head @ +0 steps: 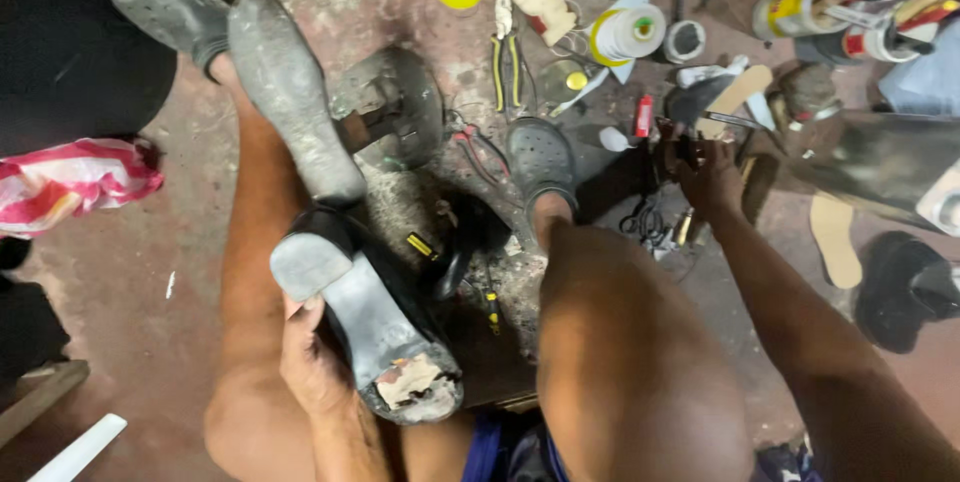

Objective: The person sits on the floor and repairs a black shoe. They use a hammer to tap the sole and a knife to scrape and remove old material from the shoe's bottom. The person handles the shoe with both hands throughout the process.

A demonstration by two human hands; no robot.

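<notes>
Two hands: left hand (312, 362) fingers grasp the black shoe (370, 327); right hand (705, 177) fingers clench a small tool (688, 150) amid clutter.

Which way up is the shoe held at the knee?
Sole up: the shoe shows its grey sole and worn, torn heel, steadied by the left hand.

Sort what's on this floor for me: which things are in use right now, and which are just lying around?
In use:
left hand gripping black shoe, worn sole up
right hand at small dark tool

Lying about:
pliers
thread spool
tan insole
striped bag
</notes>
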